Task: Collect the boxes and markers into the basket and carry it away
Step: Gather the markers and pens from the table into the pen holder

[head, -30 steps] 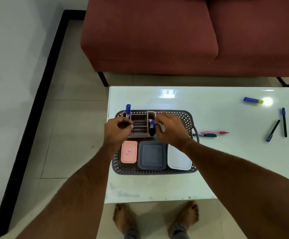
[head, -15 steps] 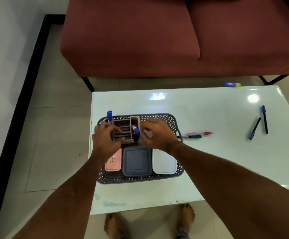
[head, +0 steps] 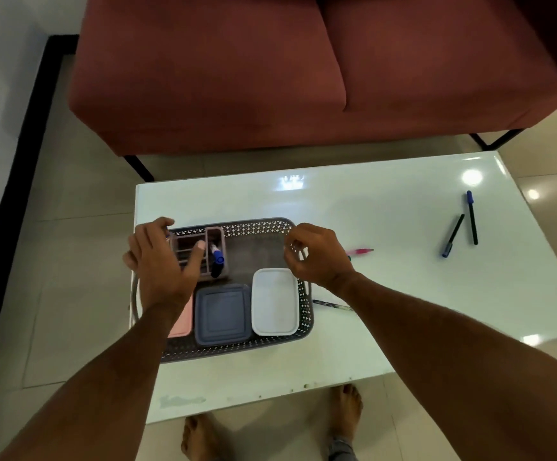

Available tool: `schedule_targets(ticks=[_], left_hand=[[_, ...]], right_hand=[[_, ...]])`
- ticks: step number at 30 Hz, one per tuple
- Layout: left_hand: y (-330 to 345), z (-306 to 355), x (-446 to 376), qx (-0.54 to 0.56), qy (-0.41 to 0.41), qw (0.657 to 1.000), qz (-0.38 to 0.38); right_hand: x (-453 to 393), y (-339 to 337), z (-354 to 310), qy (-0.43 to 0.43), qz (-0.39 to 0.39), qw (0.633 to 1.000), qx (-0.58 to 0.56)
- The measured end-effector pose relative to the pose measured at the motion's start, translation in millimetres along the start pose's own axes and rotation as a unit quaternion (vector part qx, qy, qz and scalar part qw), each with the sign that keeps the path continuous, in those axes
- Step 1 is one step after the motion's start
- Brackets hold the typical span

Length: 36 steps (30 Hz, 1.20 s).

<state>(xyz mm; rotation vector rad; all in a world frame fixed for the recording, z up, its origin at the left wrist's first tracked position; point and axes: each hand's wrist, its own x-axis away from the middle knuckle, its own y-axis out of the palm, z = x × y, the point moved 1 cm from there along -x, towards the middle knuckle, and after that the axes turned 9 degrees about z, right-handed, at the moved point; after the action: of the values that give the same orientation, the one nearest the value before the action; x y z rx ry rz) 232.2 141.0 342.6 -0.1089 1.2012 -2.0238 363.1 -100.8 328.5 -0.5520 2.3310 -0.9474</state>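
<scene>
Two pens (head: 462, 224) remain at the frame's right; the empty, loosely curled right hand (head: 320, 257) should be sent there while the open left hand (head: 162, 261) steadies the organizer (head: 215, 257).

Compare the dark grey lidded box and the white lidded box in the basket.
The dark grey lidded box looks squarish, while the white lidded box is narrower and oblong. The grey lid shows a raised inner square; the white lid looks plain. Both lie flat, closed, side by side in the perforated grey basket.

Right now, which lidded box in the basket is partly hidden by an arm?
The pink box, leftmost of three; the left forearm crosses it. The grey box and white box show fully.
</scene>
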Motion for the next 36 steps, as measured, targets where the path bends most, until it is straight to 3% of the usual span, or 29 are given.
schedule_targets(ticks=[6, 16, 21, 27, 36], left_hand=[[39.4, 95.7, -17.3, 0.055, 0.065, 0.996, 0.024], [119.9, 200.4, 8.9, 0.1, 0.142, 0.983, -0.051], [157.1, 232.3, 34.2, 0.116, 0.179, 0.97, -0.119], [205.1, 279.4, 66.6, 0.148, 0.16, 0.961, -0.173], [301.2, 362.0, 122.9, 0.101, 0.106, 0.962, -0.232]], right_hand=[[1.1, -43.7, 32.4, 0.026, 0.034, 0.999, 0.008], [29.6, -127.7, 119.9, 0.117, 0.116, 0.984, 0.074], [56.4, -164.1, 177.3, 0.222, 0.159, 0.956, 0.106], [79.8, -197.5, 242.6, 0.372, 0.19, 0.898, 0.139], [91.3, -236.6, 317.1, 0.478, 0.174, 0.85, 0.139]])
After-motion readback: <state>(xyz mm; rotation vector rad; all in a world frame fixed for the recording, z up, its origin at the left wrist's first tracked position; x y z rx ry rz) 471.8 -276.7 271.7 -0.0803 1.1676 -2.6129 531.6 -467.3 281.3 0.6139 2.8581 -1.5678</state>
